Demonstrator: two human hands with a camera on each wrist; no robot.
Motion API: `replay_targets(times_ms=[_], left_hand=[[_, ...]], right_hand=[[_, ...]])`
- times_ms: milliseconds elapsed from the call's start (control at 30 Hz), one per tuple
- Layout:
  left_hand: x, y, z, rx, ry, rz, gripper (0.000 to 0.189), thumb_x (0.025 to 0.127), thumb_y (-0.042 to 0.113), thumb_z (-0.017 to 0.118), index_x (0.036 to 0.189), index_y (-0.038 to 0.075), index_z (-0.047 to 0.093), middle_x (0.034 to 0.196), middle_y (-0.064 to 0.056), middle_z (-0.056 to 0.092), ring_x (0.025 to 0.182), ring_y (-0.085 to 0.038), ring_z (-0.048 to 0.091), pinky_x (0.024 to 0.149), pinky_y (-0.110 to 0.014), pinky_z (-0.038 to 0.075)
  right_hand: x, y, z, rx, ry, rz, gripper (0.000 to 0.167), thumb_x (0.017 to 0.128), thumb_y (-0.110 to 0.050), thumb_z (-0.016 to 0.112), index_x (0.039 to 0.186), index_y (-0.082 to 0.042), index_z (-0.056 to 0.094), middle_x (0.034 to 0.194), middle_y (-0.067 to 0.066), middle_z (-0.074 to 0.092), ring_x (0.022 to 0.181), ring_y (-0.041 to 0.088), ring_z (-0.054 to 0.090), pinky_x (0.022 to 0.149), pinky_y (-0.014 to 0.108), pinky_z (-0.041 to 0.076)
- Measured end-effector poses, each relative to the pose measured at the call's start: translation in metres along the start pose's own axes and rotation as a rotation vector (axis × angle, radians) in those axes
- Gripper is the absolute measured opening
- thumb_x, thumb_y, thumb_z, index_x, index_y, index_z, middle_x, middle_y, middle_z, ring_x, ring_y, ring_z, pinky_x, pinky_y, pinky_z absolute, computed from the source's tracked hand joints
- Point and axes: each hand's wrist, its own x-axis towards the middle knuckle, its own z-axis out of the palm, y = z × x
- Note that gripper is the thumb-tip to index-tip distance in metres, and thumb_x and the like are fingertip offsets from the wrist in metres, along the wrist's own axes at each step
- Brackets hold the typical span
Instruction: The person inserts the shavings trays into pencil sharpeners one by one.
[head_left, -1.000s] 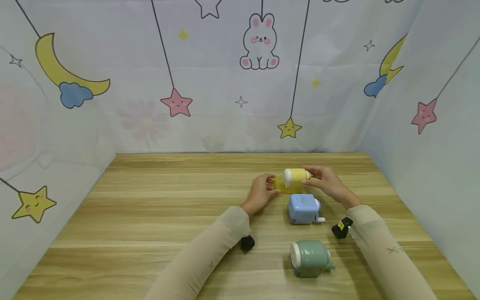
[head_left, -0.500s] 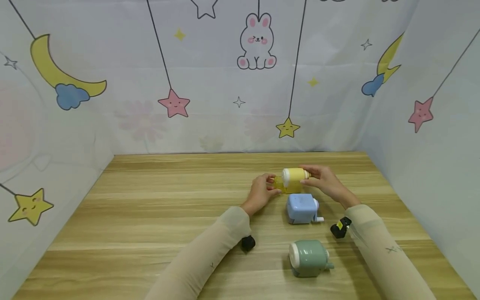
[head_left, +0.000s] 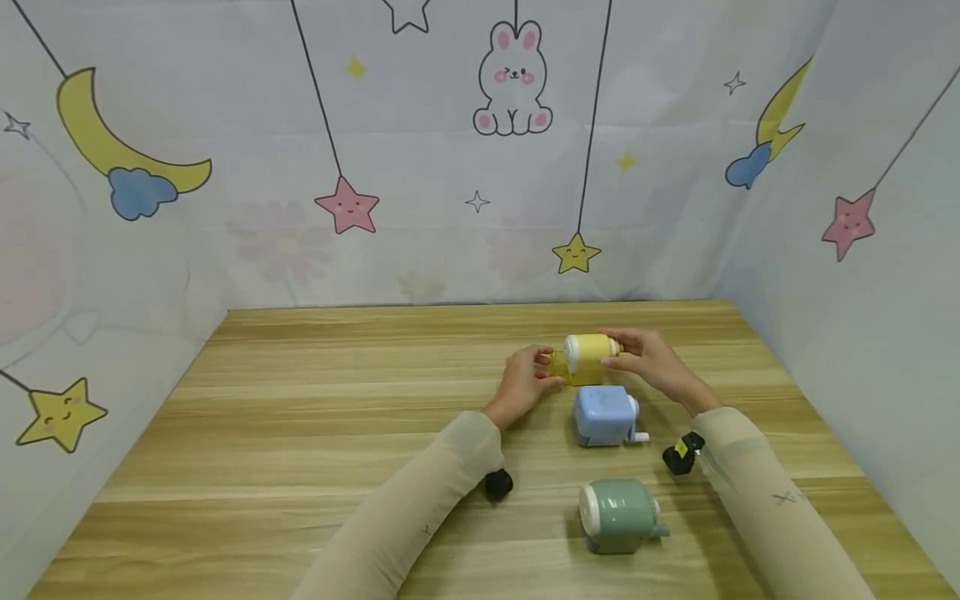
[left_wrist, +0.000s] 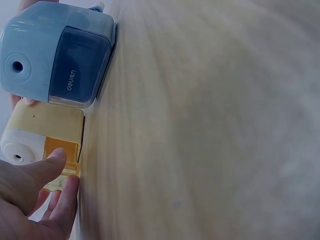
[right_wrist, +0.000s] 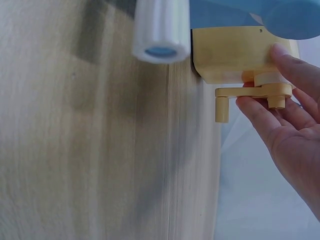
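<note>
Far back on the table stands a yellow crank pencil sharpener (head_left: pixel 591 357) with a white front. Its see-through yellow shavings drawer (head_left: pixel 559 367) sticks out to the left. My left hand (head_left: pixel 522 383) pinches this drawer; the left wrist view shows the thumb on one side and fingers on the other. My right hand (head_left: pixel 655 367) holds the sharpener body at its crank end. In the right wrist view the thumb lies on the yellow body, with the fingers behind the crank (right_wrist: pixel 242 92). Some of those fingers are hidden.
A blue pencil sharpener (head_left: pixel 603 415) with a white crank stands just in front of the yellow one, between my forearms. Nearer stands a green sharpener (head_left: pixel 622 515). Black wrist cameras hang under both sleeves. A printed cloth backdrop (head_left: pixel 420 250) borders the wooden table (head_left: pixel 315 433).
</note>
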Motion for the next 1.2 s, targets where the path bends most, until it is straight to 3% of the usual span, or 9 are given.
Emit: replay_targets(times_ms=[1200], left_hand=[[0.0024,-0.0021,0.0,-0.01,0.025,0.022,0.048,0.076,0.001,0.085,0.12,-0.003,0.065,0.108,-0.017,0.066,0.086,-0.025,0.07,0.074,-0.025,0.059]], right_hand=[[-0.0006,-0.0002,0.0004,0.003,0.002,0.029,0.054,0.095,-0.005,0.069,0.143,0.006,0.047,0.143,0.026,0.049,0.131,0.043,0.047,0.09,0.025,0.053]])
